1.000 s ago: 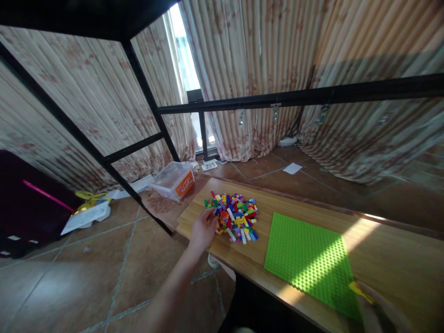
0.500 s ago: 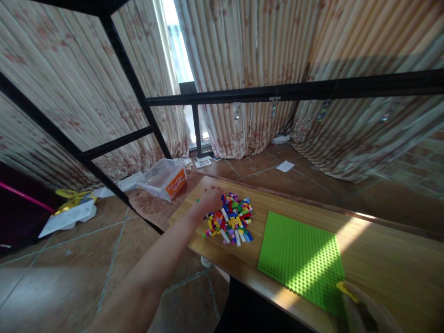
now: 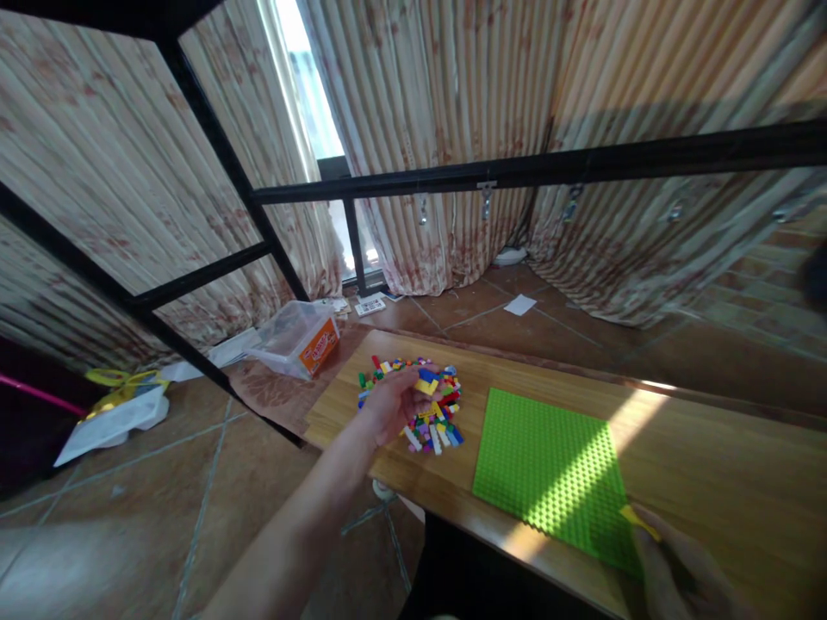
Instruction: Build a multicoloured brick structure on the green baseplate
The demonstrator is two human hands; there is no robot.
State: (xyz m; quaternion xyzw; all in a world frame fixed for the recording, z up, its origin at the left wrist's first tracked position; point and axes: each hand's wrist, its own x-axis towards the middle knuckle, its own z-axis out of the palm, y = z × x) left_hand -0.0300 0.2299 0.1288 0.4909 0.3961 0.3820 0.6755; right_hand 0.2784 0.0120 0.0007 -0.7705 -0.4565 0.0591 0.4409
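At the centre of the frame, a yellow-and-blue piece point(image 3: 426, 381) is held at the fingertips of the left hand point(image 3: 389, 405), over the loose pile of bricks point(image 3: 436, 424); whether one brick or two are gripped cannot be told. At lower right, a yellow piece point(image 3: 639, 520) is pinched in the right hand point(image 3: 681, 555), by the near right corner of the green baseplate point(image 3: 543, 456); its finger detail is lost in blur and shade. The hands are well apart, each closed on its own piece. Pile and baseplate are both carried by the worktop point(image 3: 717, 465), with bare wood between them.

Handling, as judged: small bricks are best gripped by their side walls, so that studs and undersides are left free. A light pinch is advised, as pieces could be sprung loose by a hard squeeze. The left hand is best raised clear before being turned, since neighbouring bricks could be scattered. Stud rows are best read outside the sunlit band.
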